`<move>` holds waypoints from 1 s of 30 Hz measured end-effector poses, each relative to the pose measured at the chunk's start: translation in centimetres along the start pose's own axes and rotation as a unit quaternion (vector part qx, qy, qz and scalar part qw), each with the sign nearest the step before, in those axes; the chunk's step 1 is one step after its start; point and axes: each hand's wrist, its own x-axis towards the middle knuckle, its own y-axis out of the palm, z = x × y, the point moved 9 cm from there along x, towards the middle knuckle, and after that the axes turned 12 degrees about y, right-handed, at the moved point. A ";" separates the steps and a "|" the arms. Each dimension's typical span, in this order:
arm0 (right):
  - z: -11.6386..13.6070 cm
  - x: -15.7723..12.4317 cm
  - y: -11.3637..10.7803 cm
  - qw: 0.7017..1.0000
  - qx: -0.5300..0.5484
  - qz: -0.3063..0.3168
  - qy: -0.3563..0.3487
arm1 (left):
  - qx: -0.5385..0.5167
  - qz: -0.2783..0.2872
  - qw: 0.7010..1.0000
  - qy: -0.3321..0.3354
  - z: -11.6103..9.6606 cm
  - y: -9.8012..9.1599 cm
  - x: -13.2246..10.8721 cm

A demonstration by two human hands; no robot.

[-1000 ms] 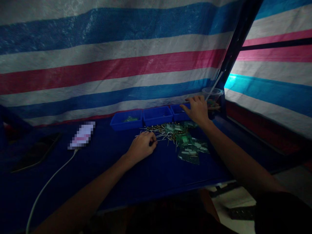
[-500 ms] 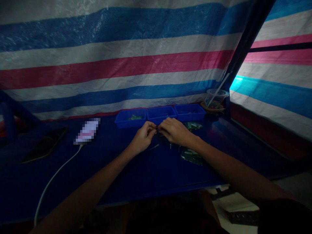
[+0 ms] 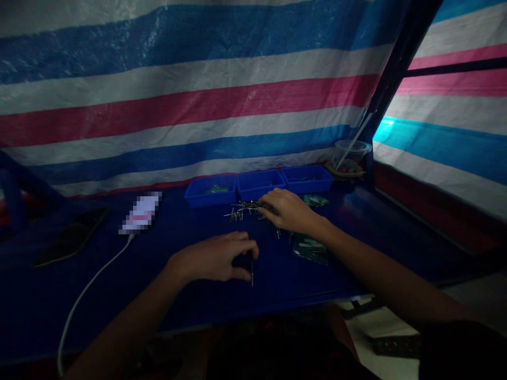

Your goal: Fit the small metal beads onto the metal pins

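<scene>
Metal pins (image 3: pixel 240 213) lie in a loose heap just below the middle of the view; clock directions run from that heap. Striped sheeting (image 3: pixel 198 95) in blue, white and pink hangs across 12 o'clock, behind a dark blue worktop (image 3: pixel 285 285). The left hand (image 3: pixel 216 257) is at 7 o'clock, thumb and forefinger curved apart with their tips at a single pin; whether they grip it, I cannot tell. The right hand (image 3: pixel 291 210), at 3 o'clock, curls its fingers over the heap; whatever it may hold is hidden. Three blue trays stand in a row: the left tray (image 3: pixel 209 200) at 10 o'clock, with greenish contents, the middle tray (image 3: pixel 259 195) at 12, the right tray (image 3: pixel 309 187) at 2. Small clear bags (image 3: pixel 311 249) lie at 3 and 4 o'clock. The single pin (image 3: pixel 252 279) is at 6 o'clock. The work looks partway: one pin is apart, many remain heaped.
</scene>
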 end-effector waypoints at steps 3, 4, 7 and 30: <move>0.3 -0.1 0.6 1.000 0.000 0.019 0.000 | 0.021 -0.020 1.000 0.008 0.4 0.9 1.0; 0.3 -0.1 0.8 1.000 0.002 0.023 0.002 | 0.027 -0.029 0.999 0.012 0.6 1.0 1.3; 0.2 -0.1 1.0 0.999 0.014 0.031 0.007 | 0.053 -0.061 0.997 0.000 1.7 0.8 1.8; -7.0 -1.0 -10.4 0.930 0.027 -0.331 0.158 | 0.082 -0.316 0.945 -0.031 3.5 -4.0 0.8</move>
